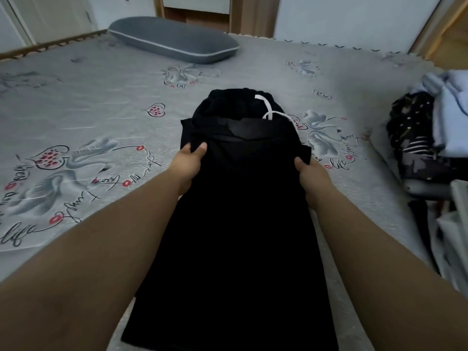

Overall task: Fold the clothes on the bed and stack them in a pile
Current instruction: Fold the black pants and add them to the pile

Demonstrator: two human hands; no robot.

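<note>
A black garment (pixel 235 224) lies lengthwise down the middle of the bed, running from the near edge toward the centre. Its far end is lifted and doubled over a bunched waistband with a white drawstring (pixel 266 105). My left hand (pixel 188 163) grips the garment's left edge, thumb on top of the cloth. My right hand (pixel 310 173) grips the right edge at the same height, thumb over the fabric. A heap of other clothes (pixel 430 138), dark patterned and pale blue pieces, sits at the bed's right edge.
The bed carries a grey printed sheet (pixel 101 122) with swans and red hearts. A grey pillow (pixel 174 39) lies at the far side. Pale folded fabric (pixel 455 236) shows at the right margin. Wooden furniture and white doors stand behind the bed.
</note>
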